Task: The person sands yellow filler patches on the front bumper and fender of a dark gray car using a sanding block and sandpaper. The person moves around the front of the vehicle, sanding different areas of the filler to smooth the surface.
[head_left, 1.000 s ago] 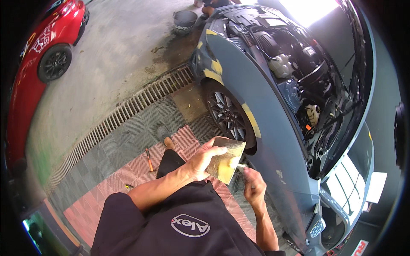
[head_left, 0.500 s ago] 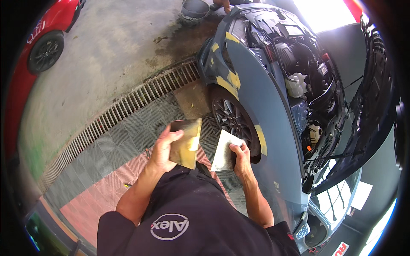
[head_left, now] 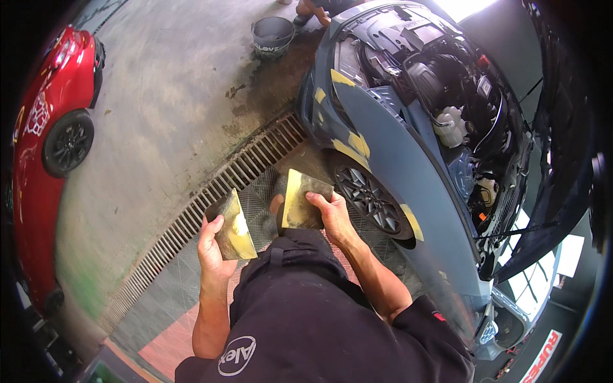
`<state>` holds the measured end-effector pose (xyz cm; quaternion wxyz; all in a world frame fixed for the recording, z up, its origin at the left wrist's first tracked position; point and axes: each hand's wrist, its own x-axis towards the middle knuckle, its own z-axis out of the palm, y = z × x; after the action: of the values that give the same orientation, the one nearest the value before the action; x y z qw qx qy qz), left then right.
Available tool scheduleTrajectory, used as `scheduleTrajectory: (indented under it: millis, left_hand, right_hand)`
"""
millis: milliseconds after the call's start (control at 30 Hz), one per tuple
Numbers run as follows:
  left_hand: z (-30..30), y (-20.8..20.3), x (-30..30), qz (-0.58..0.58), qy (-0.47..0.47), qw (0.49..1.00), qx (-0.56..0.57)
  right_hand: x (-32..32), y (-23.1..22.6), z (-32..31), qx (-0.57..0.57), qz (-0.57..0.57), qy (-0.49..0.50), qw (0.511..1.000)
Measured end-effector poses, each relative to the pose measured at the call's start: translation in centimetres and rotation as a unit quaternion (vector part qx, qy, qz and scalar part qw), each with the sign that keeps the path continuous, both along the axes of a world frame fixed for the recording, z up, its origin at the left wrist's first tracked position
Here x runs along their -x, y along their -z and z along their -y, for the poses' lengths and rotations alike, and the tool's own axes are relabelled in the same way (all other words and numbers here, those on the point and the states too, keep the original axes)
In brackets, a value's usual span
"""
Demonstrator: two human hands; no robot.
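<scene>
A flat plate (head_left: 223, 240) smeared with yellow paste is pinched in the left hand (head_left: 212, 250), thumb laid on its face, the other fingers mostly hidden behind. A second plate (head_left: 309, 213), also yellow-smeared along one side, is gripped the same way by the right hand (head_left: 334, 218). The two are held apart, tilted, over the tiled floor (head_left: 172, 274), near its edge along the drain grate (head_left: 223, 186). Just past the right one, the front wheel (head_left: 369, 199) of a blue-grey car (head_left: 415, 191) can be seen, bonnet up, fender dotted with yellow patches (head_left: 350, 150). Further out, a dark bucket (head_left: 272, 38) is parked on the concrete floor (head_left: 159, 96) beyond the grate, with another person (head_left: 311, 9) partly cut off beside it. A red car (head_left: 76, 83) is parked along the left side of the concrete.
</scene>
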<state>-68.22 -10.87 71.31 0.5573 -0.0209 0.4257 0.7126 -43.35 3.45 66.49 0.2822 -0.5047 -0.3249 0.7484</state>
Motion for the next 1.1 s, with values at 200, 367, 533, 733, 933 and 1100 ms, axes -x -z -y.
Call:
scheduleTrajectory:
  millis: [200,367,533,733,933,1100]
  left_hand:
    - [-9.2,0.4,7.0,-0.094,0.041,0.994,0.044]
    - [-19.1,0.4,11.8,-0.143,0.171,0.975,0.016]
    - [-28.3,0.7,12.4,-0.162,0.297,0.941,-0.009]
    - [-35.6,2.0,10.7,-0.198,0.433,0.878,-0.048]
    - [-45.3,1.1,10.0,-0.151,0.469,0.87,-0.024]
    - [-53.0,3.7,10.7,-0.108,0.545,0.831,0.023]
  right_hand:
    - [4.9,-2.8,-5.5,-0.546,0.176,-0.13,0.809]
    - [6.7,-4.4,-10.5,-0.655,0.279,-0.217,0.668]
    - [7.5,-4.7,-13.4,-0.661,0.35,-0.197,0.634]
    - [8.2,-4.6,-13.2,-0.583,0.412,-0.167,0.68]
    - [8.5,-1.8,-10.3,-0.42,0.432,-0.008,0.798]
    - [13.0,-0.7,-10.5,-0.194,0.31,0.364,0.857]
